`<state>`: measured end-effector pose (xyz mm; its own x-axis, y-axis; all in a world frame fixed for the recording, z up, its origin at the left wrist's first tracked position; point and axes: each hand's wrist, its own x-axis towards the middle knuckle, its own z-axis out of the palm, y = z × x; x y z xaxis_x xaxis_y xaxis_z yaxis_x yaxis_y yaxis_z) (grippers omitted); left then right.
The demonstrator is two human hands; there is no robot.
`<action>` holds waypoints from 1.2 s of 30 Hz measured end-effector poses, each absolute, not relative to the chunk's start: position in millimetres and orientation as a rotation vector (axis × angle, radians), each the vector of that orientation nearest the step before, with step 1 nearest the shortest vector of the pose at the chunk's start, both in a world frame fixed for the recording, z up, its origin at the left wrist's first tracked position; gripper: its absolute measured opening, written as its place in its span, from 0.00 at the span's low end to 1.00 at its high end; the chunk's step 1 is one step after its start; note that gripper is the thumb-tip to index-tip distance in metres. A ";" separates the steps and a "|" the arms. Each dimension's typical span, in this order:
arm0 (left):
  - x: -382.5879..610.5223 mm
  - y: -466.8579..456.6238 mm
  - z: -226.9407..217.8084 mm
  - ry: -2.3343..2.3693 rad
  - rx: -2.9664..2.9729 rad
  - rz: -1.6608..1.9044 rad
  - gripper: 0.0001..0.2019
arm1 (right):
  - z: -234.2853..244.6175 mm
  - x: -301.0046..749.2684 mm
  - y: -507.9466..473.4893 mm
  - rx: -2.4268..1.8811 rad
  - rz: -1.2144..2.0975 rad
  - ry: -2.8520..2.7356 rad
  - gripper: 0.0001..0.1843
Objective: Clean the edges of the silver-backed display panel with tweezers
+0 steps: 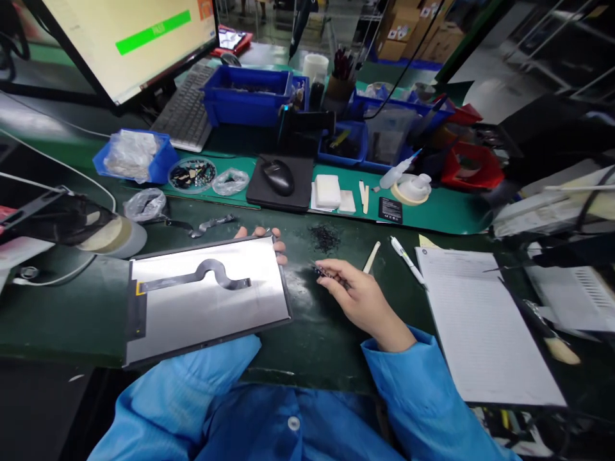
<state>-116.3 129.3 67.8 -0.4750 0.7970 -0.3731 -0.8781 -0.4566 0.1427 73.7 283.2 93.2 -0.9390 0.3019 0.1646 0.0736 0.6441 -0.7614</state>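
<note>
The left hand (279,247) grips the upper right corner of an LCD display panel (216,314), most of the hand hidden behind it. The right hand (355,296), right of the frame's centre, pinches a small dark part (321,272) between thumb and fingers; its exact kind is too small to tell. The panel lies tilted at centre left, a curved black flex cable (210,265) across its silvery back. Just above the right hand, a heap of black bits (325,238) sits on the dark green bench (317,358).
</note>
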 end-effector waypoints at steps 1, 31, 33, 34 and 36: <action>-115.9 129.0 68.9 0.386 -0.313 2.042 0.33 | 94.3 74.3 281.8 -0.205 1.174 -2.591 0.14; -118.2 118.2 64.5 0.424 -0.152 1.939 0.25 | 88.0 71.7 278.0 0.170 0.850 -2.731 0.14; -120.3 117.3 60.7 0.439 -0.137 1.925 0.24 | 88.2 71.8 278.1 0.175 0.854 -2.739 0.14; -121.4 117.0 58.6 0.430 -0.124 1.921 0.24 | 88.4 72.0 278.0 0.178 0.861 -2.738 0.14; -123.0 116.8 55.3 0.397 -0.092 1.893 0.25 | 88.7 72.6 277.5 0.171 0.896 -2.732 0.14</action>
